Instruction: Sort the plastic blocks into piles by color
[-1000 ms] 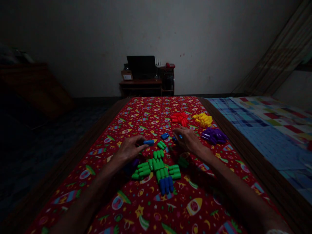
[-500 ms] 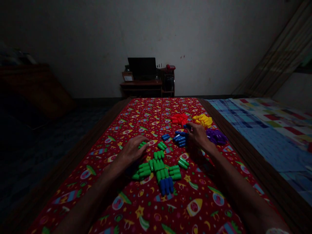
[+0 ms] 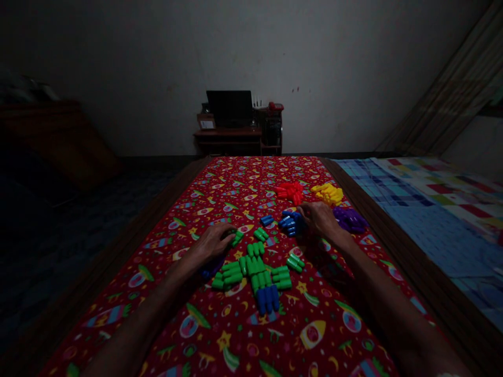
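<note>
My left hand (image 3: 215,242) is low over the cloth, its thumb and fingertips closed on a green bullet-shaped plastic block (image 3: 237,239). Curled at the right edge of a pile of blue blocks (image 3: 290,222) is my right hand (image 3: 319,217); whether a block is in its fingers is hidden. Between the hands lies a flat cluster of green blocks (image 3: 257,266), with a blue block (image 3: 268,299) at its near end. Loose around it are a green block (image 3: 261,234), another green block (image 3: 295,263) and a single blue block (image 3: 266,220).
Red blocks (image 3: 290,192), yellow blocks (image 3: 328,193) and purple blocks (image 3: 349,219) lie in piles at the right. Something purple (image 3: 212,268) shows under my left wrist. A red rocket-print cloth (image 3: 251,345) covers the surface. A desk (image 3: 228,134) with a dark screen stands beyond.
My right hand has lowered to the blue pile; the blue block that showed at its fingertips is no longer distinct. The green block at my left hand has shifted right and turned.
</note>
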A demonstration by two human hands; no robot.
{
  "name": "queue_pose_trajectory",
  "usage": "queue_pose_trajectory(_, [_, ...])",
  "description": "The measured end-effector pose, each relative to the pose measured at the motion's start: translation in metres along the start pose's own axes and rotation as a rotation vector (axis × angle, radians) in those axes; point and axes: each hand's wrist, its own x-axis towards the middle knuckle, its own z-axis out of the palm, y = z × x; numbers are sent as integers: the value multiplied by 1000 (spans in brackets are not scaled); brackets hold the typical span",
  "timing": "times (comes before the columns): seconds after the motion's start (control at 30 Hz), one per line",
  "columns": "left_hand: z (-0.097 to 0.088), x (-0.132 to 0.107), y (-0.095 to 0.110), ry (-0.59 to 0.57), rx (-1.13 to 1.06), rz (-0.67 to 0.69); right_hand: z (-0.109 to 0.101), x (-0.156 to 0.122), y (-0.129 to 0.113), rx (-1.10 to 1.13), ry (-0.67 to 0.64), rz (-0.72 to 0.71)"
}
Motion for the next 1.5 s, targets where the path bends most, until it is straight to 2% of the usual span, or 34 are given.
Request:
queue_pose_trajectory(0.1, [-4,0,7,-44,-43,11,7,-5,-15,61,9,-114])
queue_pose_trajectory(0.23, [-20,-6,-1,53,-20,-34,22,-16,-48,215,-101,-374])
queue_pose_trajectory(0.37, [-28,-38,-17,114,6,-89,25,-26,-65,298,-186,-518])
queue_pose_trajectory(0.43, [-19,-66,-22,83,-6,-90,18,-31,-60,278,-202,-528])
queue_pose_trajectory(0.57, [16,-118,-14,41,13,-35,0,-53,-38,215,-292,-555])
queue_pose_trajectory(0.67, [39,-131,4,73,44,35,5,-84,-28,181,-390,-573])
queue_pose_trajectory(0.77, [53,-119,24,133,80,148,29,-117,-30,175,-379,-528])
queue_pose_trajectory(0.87, [61,-94,39,176,93,206,56,-129,-41,231,-217,-479])
queue_pose_trajectory(0.97, [63,-70,44,209,71,206,74,-112,-55,324,-98,-504])
queue_pose_trajectory(1.1, [57,-47,39,281,-8,198,88,-74,-66,413,-50,-534])
queue_pose_trajectory(1.23, [47,-37,30,362,-154,142,92,-56,-72,440,36,-517])
queue_pose_trajectory(1.4, [40,-33,18,478,-375,-60,73,-65,-79,442,234,-533])
queue_pose_trajectory(1.5, [39,-32,12,545,-480,-135,62,-80,-87,352,190,-585])
